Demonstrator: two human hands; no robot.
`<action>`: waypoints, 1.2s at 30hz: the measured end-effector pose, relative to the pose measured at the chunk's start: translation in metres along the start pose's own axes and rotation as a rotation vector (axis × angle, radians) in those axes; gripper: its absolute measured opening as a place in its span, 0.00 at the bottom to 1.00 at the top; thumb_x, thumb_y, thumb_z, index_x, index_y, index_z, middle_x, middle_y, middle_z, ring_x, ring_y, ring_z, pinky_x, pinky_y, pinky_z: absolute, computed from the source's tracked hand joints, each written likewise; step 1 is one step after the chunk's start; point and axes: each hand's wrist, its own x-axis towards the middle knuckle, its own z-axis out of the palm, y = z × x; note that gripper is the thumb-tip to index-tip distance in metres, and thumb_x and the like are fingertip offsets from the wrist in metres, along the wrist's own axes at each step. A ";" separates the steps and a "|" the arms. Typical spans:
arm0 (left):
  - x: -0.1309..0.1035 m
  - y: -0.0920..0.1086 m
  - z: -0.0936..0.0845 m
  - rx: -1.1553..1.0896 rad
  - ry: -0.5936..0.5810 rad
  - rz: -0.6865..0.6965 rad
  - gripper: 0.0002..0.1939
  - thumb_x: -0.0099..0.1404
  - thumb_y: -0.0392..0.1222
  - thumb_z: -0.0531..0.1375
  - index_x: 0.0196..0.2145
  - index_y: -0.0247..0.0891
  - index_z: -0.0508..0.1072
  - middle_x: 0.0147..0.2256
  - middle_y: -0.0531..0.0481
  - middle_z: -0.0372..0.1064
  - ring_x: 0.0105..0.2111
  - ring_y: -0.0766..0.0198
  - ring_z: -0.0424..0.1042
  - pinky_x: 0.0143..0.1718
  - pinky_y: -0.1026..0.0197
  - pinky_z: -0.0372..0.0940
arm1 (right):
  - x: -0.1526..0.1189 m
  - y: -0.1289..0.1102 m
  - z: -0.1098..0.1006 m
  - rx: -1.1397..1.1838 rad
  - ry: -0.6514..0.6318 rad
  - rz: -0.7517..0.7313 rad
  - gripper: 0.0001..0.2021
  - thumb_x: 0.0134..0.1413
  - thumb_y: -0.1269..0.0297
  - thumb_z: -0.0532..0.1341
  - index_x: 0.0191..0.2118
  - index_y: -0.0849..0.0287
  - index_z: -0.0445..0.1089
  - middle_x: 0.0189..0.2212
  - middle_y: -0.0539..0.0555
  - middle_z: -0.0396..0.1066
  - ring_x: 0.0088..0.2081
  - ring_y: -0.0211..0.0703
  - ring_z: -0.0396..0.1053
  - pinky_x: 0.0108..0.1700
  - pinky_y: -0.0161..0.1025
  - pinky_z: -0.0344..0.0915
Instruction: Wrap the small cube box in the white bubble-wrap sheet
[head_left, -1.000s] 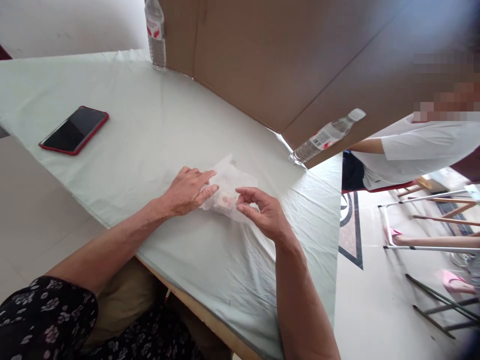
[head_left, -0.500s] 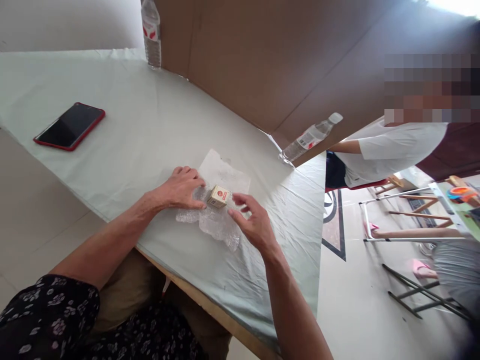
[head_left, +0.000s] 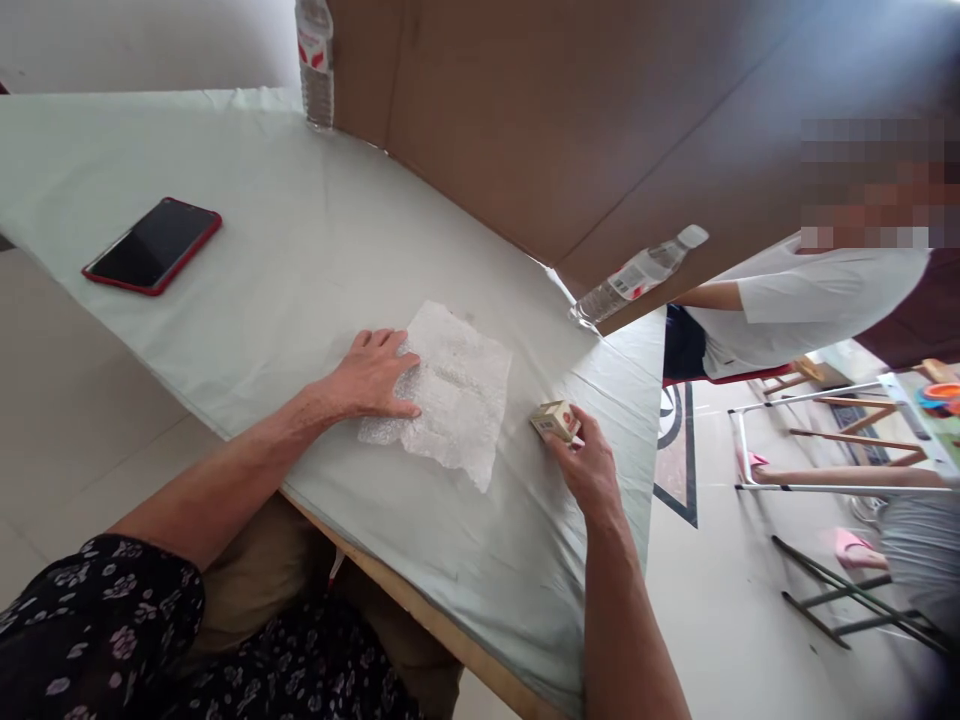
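A small cream box (head_left: pixel 553 421) with a red mark is gripped between the thumb and fingers of my right hand (head_left: pixel 589 460), to the right of the bubble wrap. The sheet of bubble wrap (head_left: pixel 461 395) lies spread out on the pale green tablecloth (head_left: pixel 262 260), its edges uneven. My left hand (head_left: pixel 379 375) rests with fingers spread on the left edge of the wrap and holds nothing.
A phone (head_left: pixel 154 245) in a red case lies at the left. Behind stands a brown cardboard panel (head_left: pixel 480 130), with one plastic bottle (head_left: pixel 315 65) upright and another (head_left: pixel 637 275) at its right end. A person in a white shirt (head_left: pixel 810 300) sits beyond.
My right hand has closed on the box and moved it right, off the bubble wrap. The wrap now lies flatter. My left hand stays at its left edge, fingers spread.
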 end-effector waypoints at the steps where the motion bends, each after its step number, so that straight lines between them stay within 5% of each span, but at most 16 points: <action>1: 0.000 0.000 0.000 -0.002 0.000 -0.002 0.35 0.57 0.63 0.63 0.57 0.41 0.72 0.62 0.36 0.59 0.63 0.39 0.56 0.63 0.42 0.50 | -0.002 0.004 -0.004 -0.035 0.041 -0.022 0.33 0.44 0.50 0.67 0.56 0.60 0.69 0.51 0.65 0.74 0.52 0.61 0.71 0.53 0.64 0.67; 5: -0.001 0.000 0.000 0.005 -0.006 -0.008 0.35 0.57 0.63 0.64 0.57 0.42 0.72 0.65 0.37 0.56 0.64 0.39 0.55 0.64 0.42 0.49 | -0.019 -0.023 0.005 -0.077 0.259 -0.256 0.25 0.56 0.52 0.63 0.57 0.55 0.69 0.61 0.64 0.67 0.63 0.60 0.63 0.62 0.65 0.59; 7: -0.001 -0.001 0.001 0.016 -0.011 -0.007 0.36 0.57 0.63 0.63 0.58 0.41 0.71 0.66 0.35 0.55 0.65 0.38 0.55 0.64 0.42 0.49 | -0.027 -0.050 0.021 -0.057 0.124 -0.390 0.22 0.59 0.54 0.62 0.57 0.54 0.69 0.60 0.63 0.68 0.63 0.57 0.64 0.64 0.61 0.60; 11: -0.001 -0.004 0.001 0.022 -0.005 -0.007 0.39 0.58 0.65 0.64 0.60 0.39 0.70 0.67 0.33 0.54 0.66 0.37 0.54 0.65 0.41 0.49 | -0.028 -0.085 0.063 -0.109 -0.268 -0.561 0.31 0.59 0.52 0.63 0.66 0.55 0.62 0.66 0.63 0.63 0.67 0.57 0.60 0.67 0.57 0.57; 17: -0.002 -0.009 -0.004 -0.029 -0.081 0.011 0.43 0.56 0.61 0.67 0.64 0.42 0.64 0.72 0.35 0.44 0.71 0.33 0.41 0.67 0.35 0.45 | -0.013 -0.068 0.087 -0.194 -0.465 -0.571 0.43 0.54 0.39 0.65 0.70 0.55 0.57 0.70 0.63 0.56 0.71 0.61 0.54 0.69 0.61 0.52; 21: -0.001 0.000 -0.002 -0.083 0.068 0.186 0.41 0.60 0.57 0.66 0.66 0.42 0.61 0.74 0.36 0.39 0.73 0.36 0.38 0.69 0.36 0.42 | -0.011 -0.058 0.082 -0.171 -0.483 -0.611 0.44 0.54 0.38 0.64 0.71 0.54 0.55 0.71 0.62 0.55 0.72 0.60 0.52 0.71 0.60 0.50; 24: -0.001 0.009 0.002 -0.124 0.035 0.299 0.38 0.63 0.53 0.64 0.67 0.39 0.60 0.72 0.36 0.47 0.72 0.44 0.45 0.70 0.43 0.45 | -0.012 -0.058 0.081 -0.158 -0.483 -0.610 0.45 0.53 0.38 0.65 0.71 0.54 0.56 0.71 0.62 0.55 0.72 0.59 0.51 0.71 0.60 0.49; 28: 0.000 0.010 0.006 -0.111 -0.138 0.236 0.44 0.61 0.59 0.64 0.67 0.35 0.57 0.69 0.35 0.55 0.70 0.43 0.50 0.69 0.45 0.47 | -0.011 -0.061 0.081 -0.107 -0.502 -0.586 0.47 0.48 0.39 0.68 0.69 0.56 0.58 0.70 0.63 0.56 0.72 0.59 0.52 0.71 0.59 0.49; 31: 0.001 0.005 0.006 -0.108 -0.159 0.223 0.48 0.59 0.62 0.64 0.69 0.36 0.54 0.70 0.36 0.52 0.71 0.43 0.48 0.69 0.46 0.46 | -0.009 -0.067 0.071 0.015 -0.448 -0.508 0.37 0.51 0.44 0.68 0.64 0.55 0.66 0.65 0.63 0.65 0.66 0.57 0.62 0.68 0.57 0.57; 34: 0.001 0.001 0.007 -0.120 -0.144 0.235 0.50 0.59 0.63 0.64 0.70 0.37 0.51 0.70 0.35 0.51 0.71 0.43 0.48 0.69 0.46 0.46 | -0.004 -0.068 0.047 0.123 -0.200 -0.396 0.22 0.59 0.49 0.63 0.55 0.53 0.73 0.55 0.58 0.75 0.58 0.52 0.71 0.64 0.55 0.62; 36: 0.001 0.000 0.008 -0.128 -0.140 0.237 0.51 0.59 0.62 0.64 0.70 0.37 0.50 0.71 0.35 0.50 0.71 0.44 0.48 0.69 0.46 0.46 | 0.001 -0.059 0.026 0.082 -0.038 -0.353 0.21 0.58 0.50 0.63 0.53 0.54 0.73 0.53 0.58 0.76 0.57 0.54 0.70 0.62 0.57 0.62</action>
